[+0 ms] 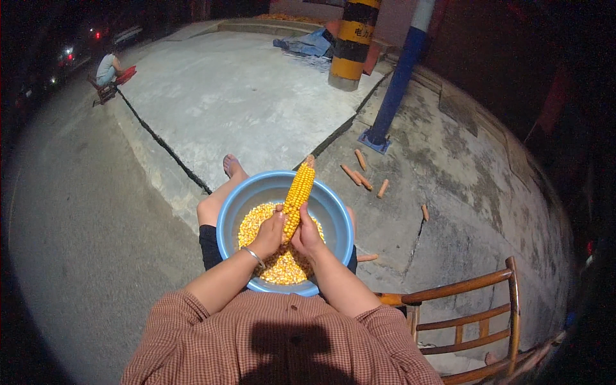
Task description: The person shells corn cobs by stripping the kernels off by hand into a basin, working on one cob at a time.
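A dried yellow ear of corn (pixel 299 187) tilts up between both my hands, its bare tip pointing away from me. My left hand (pixel 270 236) grips its lower left side, with a silver bangle on the wrist. On the opposite side, my right hand (pixel 307 233) closes around the lower end, thumb along the kernels. Beneath them a blue plastic basin (pixel 231 202) rests on my lap. Loose corn kernels (pixel 284 270) cover its bottom, partly hidden by my hands.
Several stripped corncobs (pixel 362 180) lie on concrete at the right. A wooden chair (pixel 462 286) stands close at lower right. Beyond are a blue-and-white post (pixel 397 86), a black-and-yellow pillar (pixel 353 48) and a blue tarp (pixel 308 43). Another person (pixel 107 70) sits far left with a red container (pixel 126 75).
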`<state>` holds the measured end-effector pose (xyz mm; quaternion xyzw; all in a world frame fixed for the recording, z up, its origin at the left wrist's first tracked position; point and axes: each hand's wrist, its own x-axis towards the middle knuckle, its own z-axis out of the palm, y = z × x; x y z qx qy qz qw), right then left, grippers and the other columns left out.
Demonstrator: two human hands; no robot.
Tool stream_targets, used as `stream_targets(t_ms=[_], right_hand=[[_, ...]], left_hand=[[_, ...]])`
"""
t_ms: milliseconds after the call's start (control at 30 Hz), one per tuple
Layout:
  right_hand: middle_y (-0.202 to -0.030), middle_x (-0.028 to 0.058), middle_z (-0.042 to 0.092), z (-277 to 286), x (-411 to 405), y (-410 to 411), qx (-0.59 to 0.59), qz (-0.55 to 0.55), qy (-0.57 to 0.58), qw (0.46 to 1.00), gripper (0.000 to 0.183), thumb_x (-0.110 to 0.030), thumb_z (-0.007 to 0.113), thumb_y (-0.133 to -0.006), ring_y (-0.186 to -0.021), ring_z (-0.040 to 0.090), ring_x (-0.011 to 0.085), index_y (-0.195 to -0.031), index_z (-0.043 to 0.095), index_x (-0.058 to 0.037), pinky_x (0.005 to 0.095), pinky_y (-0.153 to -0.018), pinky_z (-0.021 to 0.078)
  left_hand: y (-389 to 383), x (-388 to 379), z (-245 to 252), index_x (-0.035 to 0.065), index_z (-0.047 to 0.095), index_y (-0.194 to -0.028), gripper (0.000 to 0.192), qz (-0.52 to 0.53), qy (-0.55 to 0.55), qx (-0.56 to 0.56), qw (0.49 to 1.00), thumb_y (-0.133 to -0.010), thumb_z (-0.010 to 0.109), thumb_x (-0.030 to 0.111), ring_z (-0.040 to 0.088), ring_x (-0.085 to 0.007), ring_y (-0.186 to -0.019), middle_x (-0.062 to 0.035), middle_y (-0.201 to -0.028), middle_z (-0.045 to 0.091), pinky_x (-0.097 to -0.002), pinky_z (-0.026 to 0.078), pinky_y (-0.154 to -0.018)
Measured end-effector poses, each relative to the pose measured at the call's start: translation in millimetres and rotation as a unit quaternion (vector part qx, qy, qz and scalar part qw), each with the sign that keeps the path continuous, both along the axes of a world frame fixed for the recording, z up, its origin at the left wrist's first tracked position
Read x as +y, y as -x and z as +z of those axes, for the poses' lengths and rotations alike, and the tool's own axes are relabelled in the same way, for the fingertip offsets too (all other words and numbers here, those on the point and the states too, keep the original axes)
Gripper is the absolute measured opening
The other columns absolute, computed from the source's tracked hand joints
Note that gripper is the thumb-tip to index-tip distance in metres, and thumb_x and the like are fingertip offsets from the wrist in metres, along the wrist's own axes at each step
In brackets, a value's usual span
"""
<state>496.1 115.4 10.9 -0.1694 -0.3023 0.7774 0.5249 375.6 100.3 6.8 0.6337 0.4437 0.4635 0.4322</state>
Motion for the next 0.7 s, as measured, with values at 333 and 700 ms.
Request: stream_targets(t_ms=[333, 700], right_hand=[[-0.096, 0.0130, 0.057, -8, 13, -12, -0.008, -0.034, 0.031, 0.999, 0.059, -0.054, 0.036, -0.086, -0.091, 0.056, 0.0231, -0.104, 0.050, 0.0003, 0.0371, -0.081, 0.0461], [-0.093, 0.0126, 0.056, -9, 7, 0, 0.002, -0.056, 0.071, 0.996, 0.045, -0.045, 0.036, -0.090, -0.081, 0.056, 0.0224, -0.113, 0.038, -0.0072, 0.0353, -0.072, 0.0481]], left_hand=[[4, 8, 8, 0.0026, 0.054, -0.108, 0.041, -0.034, 0.209, -0.193, 0.958, -0.092, 0.032, 0.033, 0.056, -0.0140, -0.078, -0.0083, -0.091, 0.058, -0.0251, 0.046, -0.062], [-4, 2, 1, 0.0007, 0.050, -0.110, 0.048, -0.064, 0.069, 0.053, 0.994, -0.089, 0.039, 0.042, 0.059, -0.0216, -0.063, -0.0148, -0.077, 0.059, -0.0309, 0.048, -0.059]])
